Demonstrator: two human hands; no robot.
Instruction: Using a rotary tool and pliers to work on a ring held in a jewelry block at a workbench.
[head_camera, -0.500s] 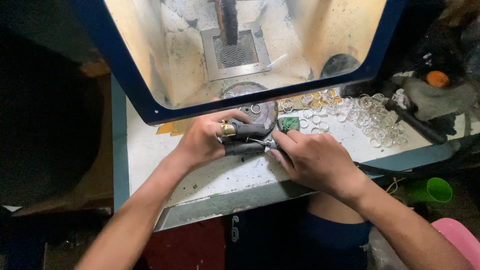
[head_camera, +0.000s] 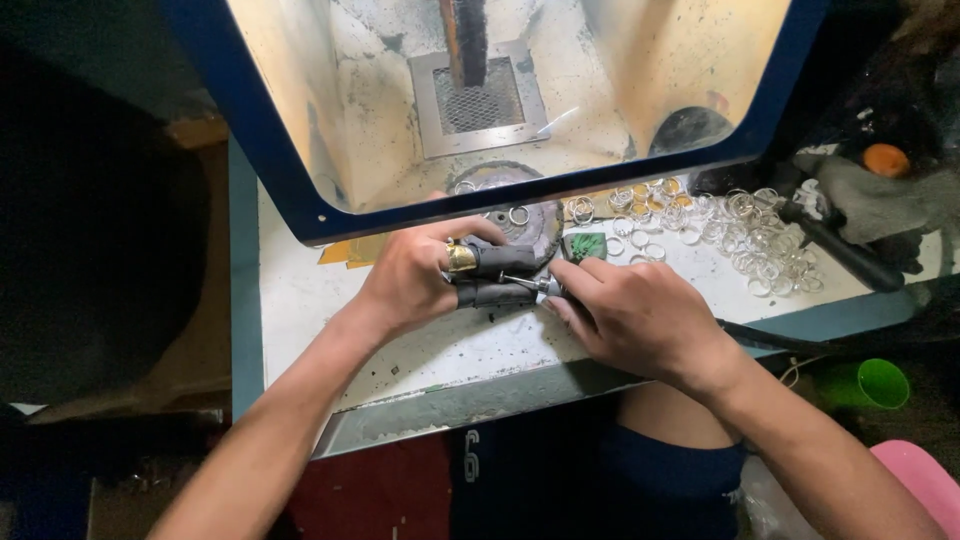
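Together, left hand (head_camera: 415, 280) and right hand (head_camera: 640, 320) around a rotary handpiece (head_camera: 525, 285)

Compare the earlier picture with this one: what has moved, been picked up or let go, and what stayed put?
Nothing visibly changed. The left hand keeps its grip on the gold ring, the right hand keeps the rotary tool against it, and the loose rings lie as before.

Whatever the left hand (head_camera: 420, 275) pinches is hidden behind its dark finger guards (head_camera: 497, 276). The right hand (head_camera: 635, 320) covers most of the slim metal tool (head_camera: 530, 284); only its tip shows. The rings (head_camera: 740, 235) beyond the right hand are too small to tell apart.
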